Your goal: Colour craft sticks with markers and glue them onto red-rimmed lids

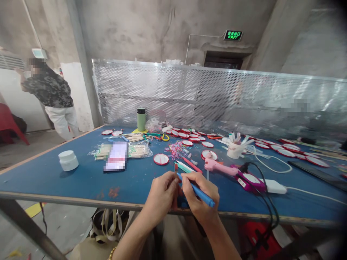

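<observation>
At the near edge of the table, my left hand is closed, thumb against fingers, on a thin upright reddish-brown strip whose exact kind I cannot make out. My right hand grips a blue pen-like tool, with its front end pointing at the strip. The two hands nearly touch. Just beyond them lie a white-and-green pen and a red pen-like stick. A round red-rimmed white disc rests flat ahead of my left hand.
A pink glue gun lies at right beside a white cup of sticks, cables and a power strip. Left are a phone, a white jar and bundled sticks. A green bottle stands behind. A person stands far left.
</observation>
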Motion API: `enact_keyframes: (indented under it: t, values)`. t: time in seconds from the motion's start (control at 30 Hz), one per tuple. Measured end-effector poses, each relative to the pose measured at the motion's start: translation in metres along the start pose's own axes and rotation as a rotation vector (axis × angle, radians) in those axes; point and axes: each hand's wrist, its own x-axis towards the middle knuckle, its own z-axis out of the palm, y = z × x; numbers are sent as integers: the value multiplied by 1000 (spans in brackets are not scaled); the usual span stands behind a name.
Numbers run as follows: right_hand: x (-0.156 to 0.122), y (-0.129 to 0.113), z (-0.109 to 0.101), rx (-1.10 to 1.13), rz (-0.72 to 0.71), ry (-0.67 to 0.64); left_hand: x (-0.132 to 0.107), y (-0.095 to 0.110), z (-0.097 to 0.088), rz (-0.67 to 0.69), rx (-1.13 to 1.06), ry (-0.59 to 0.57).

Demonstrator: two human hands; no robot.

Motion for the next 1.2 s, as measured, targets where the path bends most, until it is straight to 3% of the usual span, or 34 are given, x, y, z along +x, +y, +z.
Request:
enact_keyframes:
  t: [1.2]
  values:
    - [3,1,2,6,-3,13,0,0,0,6,-13,-15]
